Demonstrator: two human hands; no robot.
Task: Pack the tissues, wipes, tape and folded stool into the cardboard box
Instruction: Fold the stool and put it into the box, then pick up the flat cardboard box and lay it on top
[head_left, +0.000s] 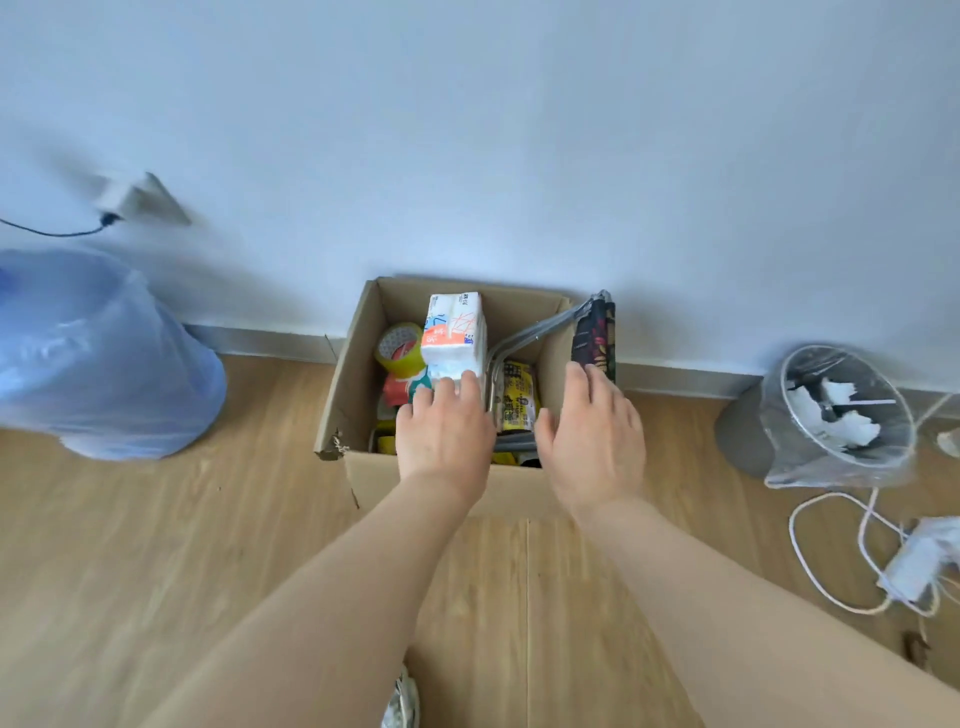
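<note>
An open cardboard box (358, 364) stands on the wood floor against the wall. Inside it, a white and orange tissue pack (453, 332) stands upright beside a yellow tape roll (399, 348). A yellow wipes pack (517, 397) lies at the right. The folded stool (592, 332), with grey metal legs and dark patterned fabric, leans out over the box's right wall. My left hand (444, 434) hovers open over the box, fingertips touching the tissue pack's lower edge. My right hand (592, 436) is open over the box's right side, fingertips at the stool's fabric.
A large blue water bottle (93, 358) lies at the left. A small bin lined with a clear bag (831, 415) stands at the right, with a white charger and cable (914, 566) on the floor near it. A wall socket with a black cord (124, 205) is upper left.
</note>
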